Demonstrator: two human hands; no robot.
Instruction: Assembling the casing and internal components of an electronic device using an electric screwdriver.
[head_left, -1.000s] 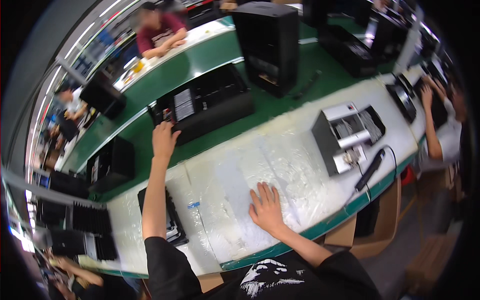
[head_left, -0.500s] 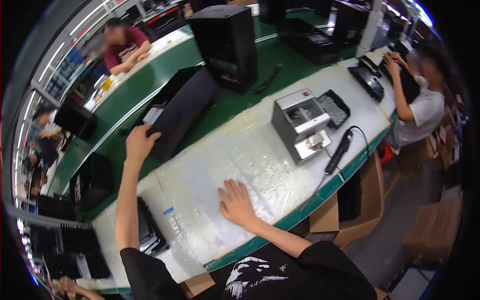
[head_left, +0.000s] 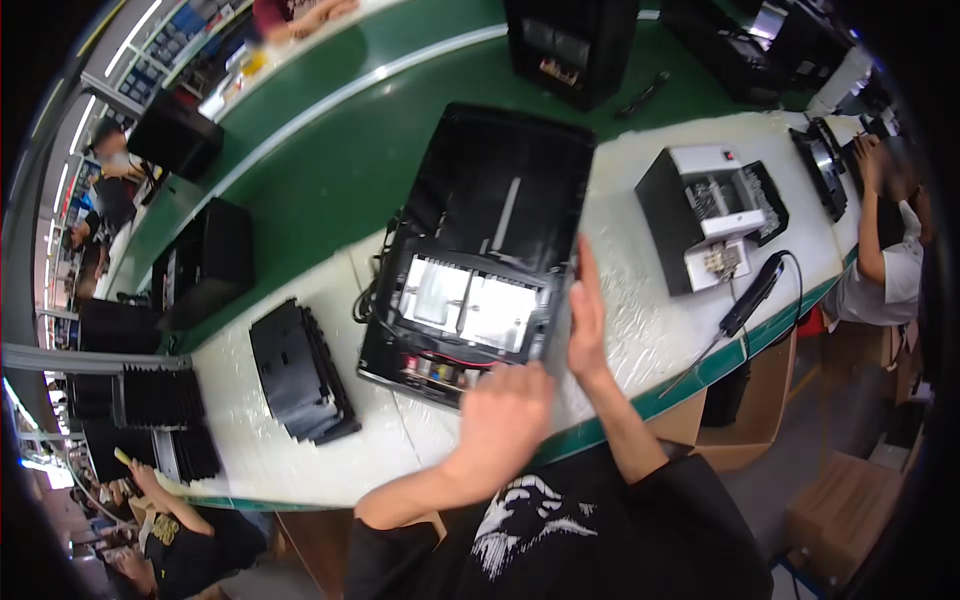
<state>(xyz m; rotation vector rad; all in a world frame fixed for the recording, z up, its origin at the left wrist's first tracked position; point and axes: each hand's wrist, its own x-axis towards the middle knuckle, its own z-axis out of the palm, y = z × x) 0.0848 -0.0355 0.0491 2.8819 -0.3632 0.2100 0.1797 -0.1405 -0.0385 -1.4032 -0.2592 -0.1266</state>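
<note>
The open black case lies just ahead of my left fingers and to the left of my right ones, its far end reaching out over the green surface. My left hand is curled at its near edge, the fingertips hidden, so I cannot tell how firmly they hold; my right hand is spread straight and flat along the side wall, not closed round anything. With only a flat palm on that side, I judge the case could slip or swing if my left fingers lose the edge. Just ahead and left of those fingers, the red wire and the small components are exposed; a knuckle pushed inward could snag or bend them. Past the case's left side, farther from my fingers, the black cable bunches close to the wall and could catch under the case if it is turned. Well left of my left fingers, the black panels could be scraped by a swinging corner. Right of my right fingers stands the metal screw box, and nearer, the electric screwdriver points its shaft toward my forearm; a wide elbow could knock it.
</note>
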